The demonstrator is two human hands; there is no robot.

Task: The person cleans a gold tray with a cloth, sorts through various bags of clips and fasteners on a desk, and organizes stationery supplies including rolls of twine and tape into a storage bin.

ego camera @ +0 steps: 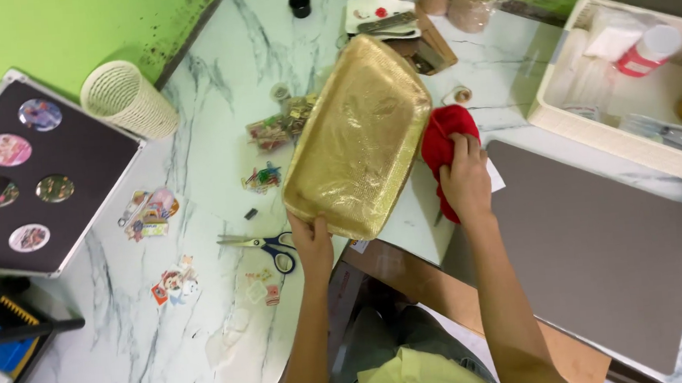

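Your two hands hold a gold tray and a red cloth over the marble table.

Your left hand (pixel 313 245) grips the near corner of the gold tray (pixel 357 134), fingers closed over its rim, and the tray stretches away from that hand, tilted up off the marble table (pixel 207 337). Your right hand (pixel 464 179) is closed around a bunched red cloth (pixel 442 132), which touches the tray's right edge. Just left of your left hand lie blue-handled scissors (pixel 263 243), with small stickers (pixel 173 282) scattered farther left. Right of your right hand lies a grey sheet (pixel 601 253), and beyond it a cream basket (pixel 568 116).
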